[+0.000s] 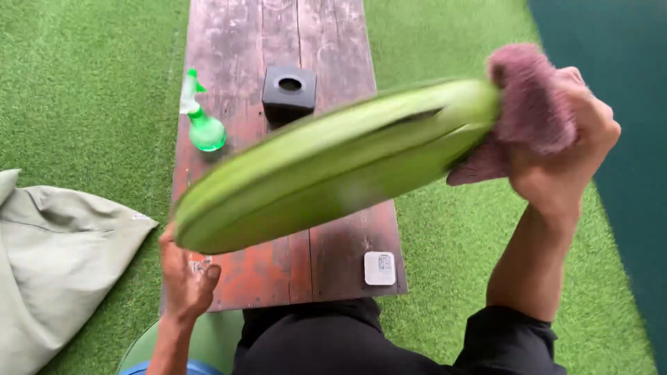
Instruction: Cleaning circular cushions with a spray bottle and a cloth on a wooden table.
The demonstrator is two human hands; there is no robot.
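My left hand point(186, 274) gripping low end of long green cushion point(326, 167), propping it slanted above wooden bench point(333, 257) for access; my right hand point(563, 149) clenching mauve cloth point(531, 101), pressing it against raised end; spray bottle point(201, 118) waiting behind

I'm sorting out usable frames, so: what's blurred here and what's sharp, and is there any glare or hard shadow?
Head view: the green board is smeared by motion blur, as is the pink cloth in the right hand; the left hand, spray bottle, black box and bench stay sharp; light is soft and even, no glare, only faint shadows.
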